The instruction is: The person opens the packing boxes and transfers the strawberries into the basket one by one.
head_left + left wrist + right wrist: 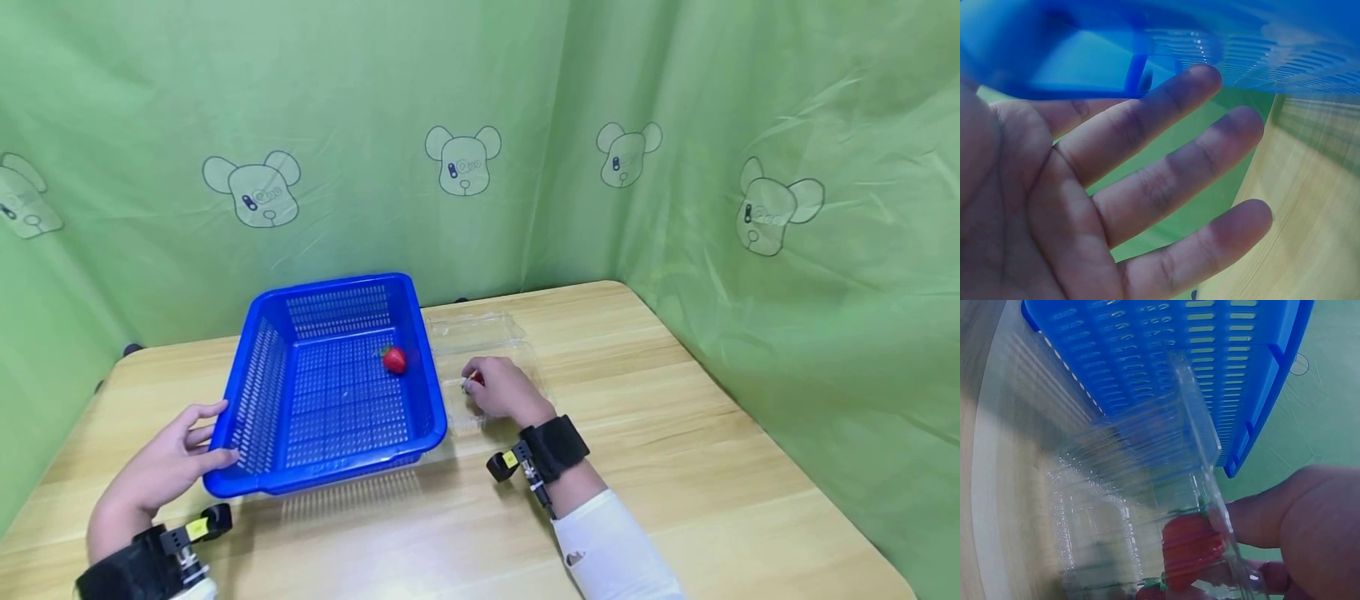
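Observation:
A blue plastic basket (322, 477) with slotted walls stands on the table, one strawberry (394, 360) lying inside near its right wall. At its left rim is my left hand (168, 458), the thumb over the edge and the fingers along the outside. In the left wrist view, three of those fingers (1179, 181) extend nearly straight below the rim. My right hand (501, 390) pinches a second strawberry (1190, 550) within a clear plastic container (472, 332), right of the basket. Another strawberry (1150, 592) shows partly at the bottom of the right wrist view.
The wooden table (637, 433) extends to the right of the container and in front of the basket. Green curtains (360, 100) with bear-head prints hang behind the table and along its sides. Each wrist wears a black strap (557, 447) with a small camera.

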